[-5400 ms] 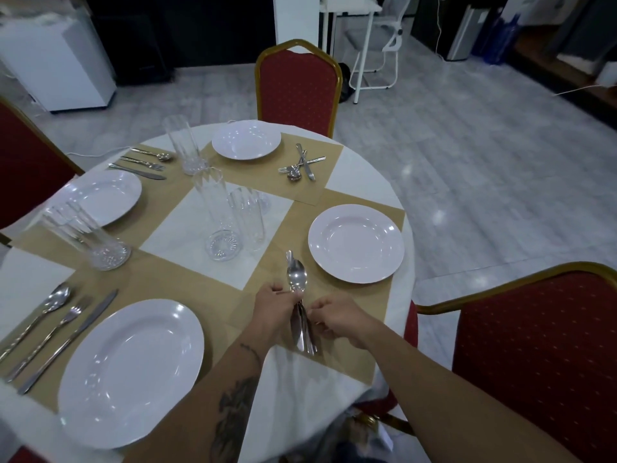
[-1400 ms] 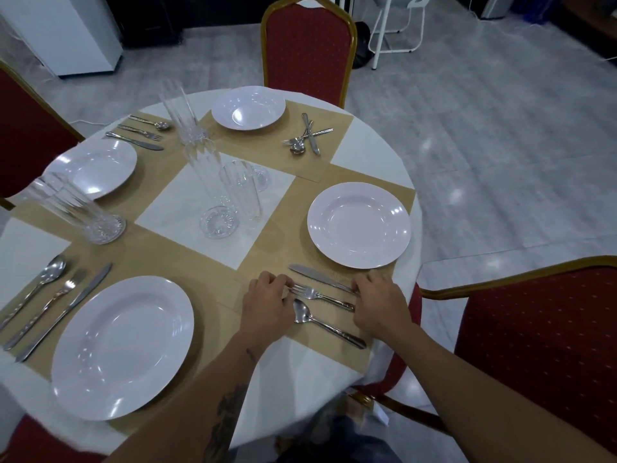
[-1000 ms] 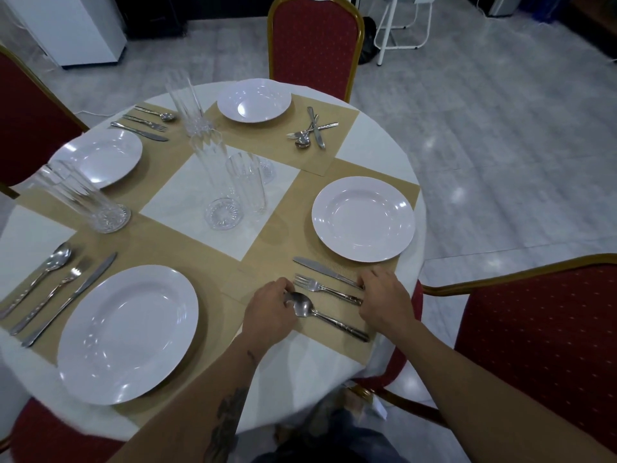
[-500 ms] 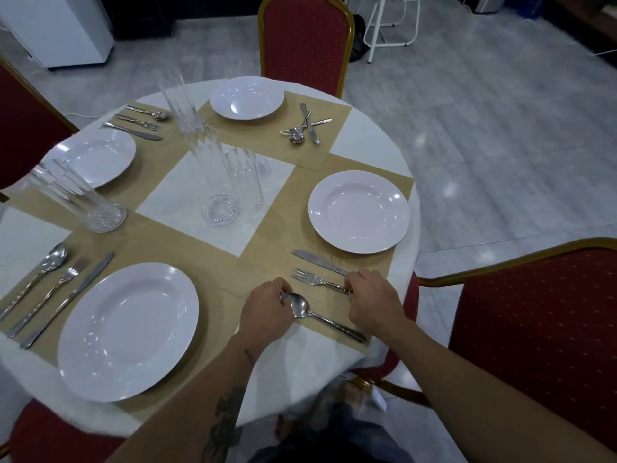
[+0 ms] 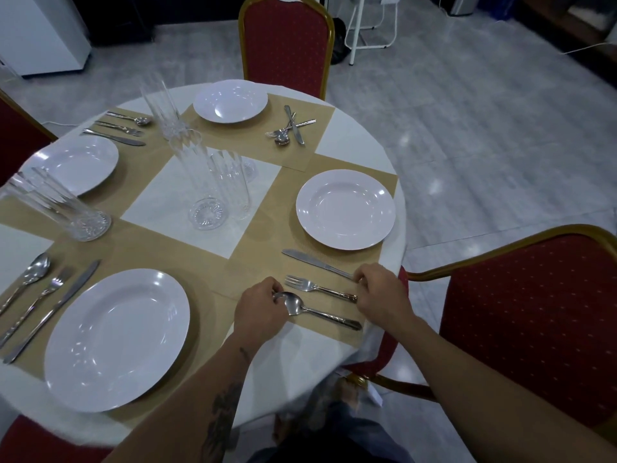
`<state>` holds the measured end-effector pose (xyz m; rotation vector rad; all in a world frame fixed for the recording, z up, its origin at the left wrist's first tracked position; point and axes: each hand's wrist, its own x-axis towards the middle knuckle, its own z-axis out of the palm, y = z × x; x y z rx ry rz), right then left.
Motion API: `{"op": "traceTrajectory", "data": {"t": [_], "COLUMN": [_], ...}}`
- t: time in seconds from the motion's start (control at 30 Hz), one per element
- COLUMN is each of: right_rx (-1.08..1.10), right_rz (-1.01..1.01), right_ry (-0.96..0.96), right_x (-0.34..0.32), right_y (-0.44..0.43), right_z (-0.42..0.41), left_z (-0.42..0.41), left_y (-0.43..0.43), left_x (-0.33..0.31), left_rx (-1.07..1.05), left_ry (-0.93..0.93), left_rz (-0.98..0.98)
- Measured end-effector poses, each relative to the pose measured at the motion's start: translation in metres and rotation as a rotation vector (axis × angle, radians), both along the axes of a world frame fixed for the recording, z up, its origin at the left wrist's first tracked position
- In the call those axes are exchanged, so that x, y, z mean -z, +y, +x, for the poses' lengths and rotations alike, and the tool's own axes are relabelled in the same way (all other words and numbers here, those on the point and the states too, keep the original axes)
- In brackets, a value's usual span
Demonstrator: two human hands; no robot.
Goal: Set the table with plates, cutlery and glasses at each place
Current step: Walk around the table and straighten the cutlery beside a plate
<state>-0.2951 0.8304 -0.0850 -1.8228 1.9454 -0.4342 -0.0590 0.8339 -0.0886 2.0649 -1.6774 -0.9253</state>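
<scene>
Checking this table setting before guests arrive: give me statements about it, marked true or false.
The knife, fork and spoon at the near-right place lie side by side. True.
The left hand touches the spoon's bowl. True.
The far plate's cutlery lies in a neat row. False: it is a crossed pile.
A glass stands beside the knife. False: the closest glasses stand at the table's middle.
The right hand holds a glass. False: it is at the knife and fork handles.

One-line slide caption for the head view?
Left hand on spoon, right hand at fork and knife handles, beside a plate.
</scene>
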Motion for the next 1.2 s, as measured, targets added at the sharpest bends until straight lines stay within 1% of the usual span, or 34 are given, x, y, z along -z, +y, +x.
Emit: {"op": "traceTrajectory", "data": {"t": [0.1,0.2,0.3,0.4,0.47,0.6,0.97,1.2], "right_rx": [0.167,0.232,0.190,0.119,0.091,0.065,-0.030,-0.049], "right_rz": [0.018,0.072,0.148,0.164,0.169,0.147,0.118,0.114], "right_ry": [-0.027,-0.039,-0.050,-0.046,-0.008,0.055,0.130,0.106], "right_x": [-0.004,-0.007,-0.006,-0.005,-0.005,-0.005,-0.005,-0.004], "right_y": [-0.008,-0.014,-0.015,-0.013,-0.012,-0.011,-0.012,-0.010], "right_z": [-0.018,-0.029,-0.029,-0.022,-0.016,-0.009,-0.010,-0.014], "left_z": [0.001,0.001,0.001,0.000,-0.001,-0.002,-0.002,-0.003], "left_y": [0.000,-0.001,-0.002,-0.002,-0.002,-0.003,-0.004,-0.006], "left_x": [0.000,0.001,0.003,0.004,0.004,0.003,0.007,0.005], "left_rx": [0.003,0.013,0.021,0.017,0.020,0.006,-0.041,-0.056], "left_ry": [0.020,0.006,-0.006,-0.015,-0.026,-0.028,-0.022,-0.019], "left_rz": [0.010,0.003,-0.008,-0.019,-0.030,-0.037,-0.023,-0.018]}}
